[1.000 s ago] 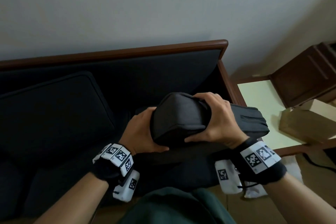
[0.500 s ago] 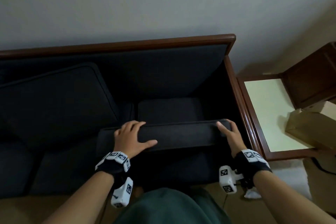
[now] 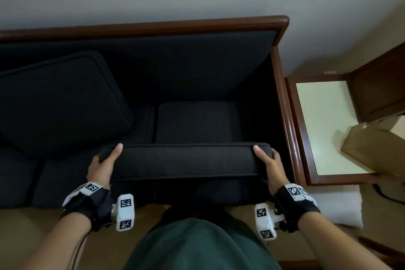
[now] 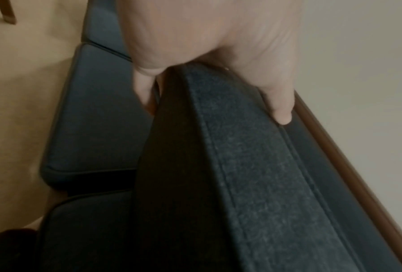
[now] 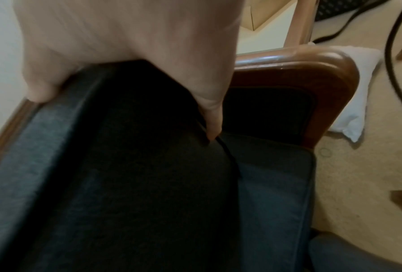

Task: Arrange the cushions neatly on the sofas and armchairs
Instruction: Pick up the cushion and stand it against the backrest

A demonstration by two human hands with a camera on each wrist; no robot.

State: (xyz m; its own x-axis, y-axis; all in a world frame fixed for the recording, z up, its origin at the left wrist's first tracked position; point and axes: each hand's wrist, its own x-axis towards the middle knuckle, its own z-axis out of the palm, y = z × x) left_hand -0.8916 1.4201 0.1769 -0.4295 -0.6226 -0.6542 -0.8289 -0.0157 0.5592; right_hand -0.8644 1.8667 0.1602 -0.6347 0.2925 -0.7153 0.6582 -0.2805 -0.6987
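Cushion (image 3: 184,161) got turned from end-on to crosswise, left hand (image 3: 102,167) and right hand (image 3: 271,166) each gripping an end, held over the sofa's (image 3: 197,68) right seat. Likely ready to stand against the backrest.

no readable text, brands or numbers anywhere tbh. only markings are the black-and-white square code tags on the wrist bands (image 3: 92,187) and the white camera blocks (image 3: 125,211), and those aren't readable.
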